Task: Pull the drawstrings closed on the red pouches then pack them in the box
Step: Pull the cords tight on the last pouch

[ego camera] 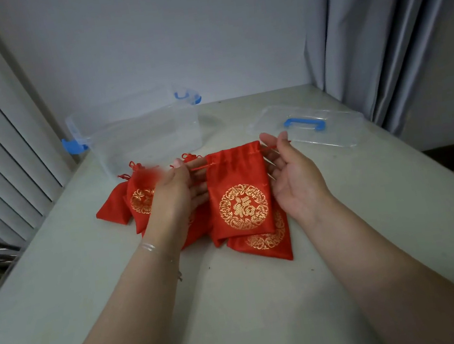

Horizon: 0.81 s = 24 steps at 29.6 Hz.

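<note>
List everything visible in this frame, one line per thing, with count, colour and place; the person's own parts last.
held pouch: one, red with gold emblem, between both hands, mouth still open
other pouches: several, red, exact count unclear, piled on table beneath
box: one, clear with blue latches, far left, nothing visible inside
lid: one, clear with blue handle, far right
table: one, pale grey
curtain: grey, right
left hand: pinches left drawstring
right hand: at right drawstring
</note>
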Available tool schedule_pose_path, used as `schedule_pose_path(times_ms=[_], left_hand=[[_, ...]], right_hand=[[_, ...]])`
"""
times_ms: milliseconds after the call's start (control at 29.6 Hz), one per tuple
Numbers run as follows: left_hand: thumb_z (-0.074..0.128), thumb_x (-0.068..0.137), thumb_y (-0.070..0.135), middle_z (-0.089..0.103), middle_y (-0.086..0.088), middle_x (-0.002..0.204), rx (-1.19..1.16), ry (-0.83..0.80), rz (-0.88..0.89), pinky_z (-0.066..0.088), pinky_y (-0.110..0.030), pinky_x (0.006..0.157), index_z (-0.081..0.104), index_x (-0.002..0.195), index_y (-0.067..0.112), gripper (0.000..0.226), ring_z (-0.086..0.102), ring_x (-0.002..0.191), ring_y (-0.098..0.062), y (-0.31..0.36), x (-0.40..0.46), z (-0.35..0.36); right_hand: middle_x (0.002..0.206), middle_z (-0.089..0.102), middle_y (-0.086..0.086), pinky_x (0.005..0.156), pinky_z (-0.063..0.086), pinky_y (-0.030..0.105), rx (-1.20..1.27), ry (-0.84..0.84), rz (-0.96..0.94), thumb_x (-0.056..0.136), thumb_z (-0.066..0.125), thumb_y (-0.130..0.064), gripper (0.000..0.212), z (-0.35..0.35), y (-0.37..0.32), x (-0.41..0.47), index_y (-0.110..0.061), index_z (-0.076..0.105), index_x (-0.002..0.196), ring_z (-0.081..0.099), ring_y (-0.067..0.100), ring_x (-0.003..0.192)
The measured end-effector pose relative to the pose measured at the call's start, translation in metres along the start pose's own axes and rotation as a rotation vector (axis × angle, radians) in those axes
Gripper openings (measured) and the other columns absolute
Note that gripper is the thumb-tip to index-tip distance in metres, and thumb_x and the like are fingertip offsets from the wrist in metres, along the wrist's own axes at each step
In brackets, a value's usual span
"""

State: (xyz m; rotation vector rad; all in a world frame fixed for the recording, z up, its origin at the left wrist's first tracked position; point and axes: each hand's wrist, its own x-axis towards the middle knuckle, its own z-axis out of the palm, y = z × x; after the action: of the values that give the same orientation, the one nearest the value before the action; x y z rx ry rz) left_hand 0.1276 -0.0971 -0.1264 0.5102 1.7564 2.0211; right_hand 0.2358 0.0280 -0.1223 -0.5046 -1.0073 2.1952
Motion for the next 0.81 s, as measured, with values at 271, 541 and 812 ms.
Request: schedule_pose_path(times_ms=[271,541,812], left_hand=[[0.033,0.101,0.036,0.071,0.003,0.070,0.653,0.043,0.260,0.052,-0.033,0.058,0.050,0.070,0.015,0.041,0.067,0.059,-0.014,-0.006,-0.001,-0.010],[0.030,0.104,0.033,0.073,-0.005,0.071,0.122,-0.074,-0.105,0.054,-0.023,0.049,0.041,0.065,0.013,0.046,0.069,0.063,-0.016,0.003,-0.005,-0.005],[0.035,0.101,0.021,0.072,-0.010,0.104,-0.611,-0.164,-0.284,0.056,-0.034,0.083,0.045,0.065,0.012,0.038,0.070,0.094,-0.021,-0.001,-0.005,-0.001]], right_hand=[[0.083,0.071,0.005,0.072,0.053,0.026,0.223,0.062,-0.193,0.100,0.040,-0.035,0.037,-0.005,-0.009,0.000,-0.009,0.063,0.085,0.068,0.016,0.081],[0.050,0.047,0.002,0.065,0.056,0.028,0.464,0.088,-0.214,0.100,0.039,-0.036,0.039,-0.007,-0.024,-0.002,-0.011,0.051,0.073,0.068,0.019,0.063],[0.039,0.031,-0.003,0.041,0.030,0.020,0.023,-0.013,-0.386,0.102,0.034,-0.033,0.041,-0.004,-0.021,-0.003,-0.010,0.047,0.071,0.031,0.010,0.035]])
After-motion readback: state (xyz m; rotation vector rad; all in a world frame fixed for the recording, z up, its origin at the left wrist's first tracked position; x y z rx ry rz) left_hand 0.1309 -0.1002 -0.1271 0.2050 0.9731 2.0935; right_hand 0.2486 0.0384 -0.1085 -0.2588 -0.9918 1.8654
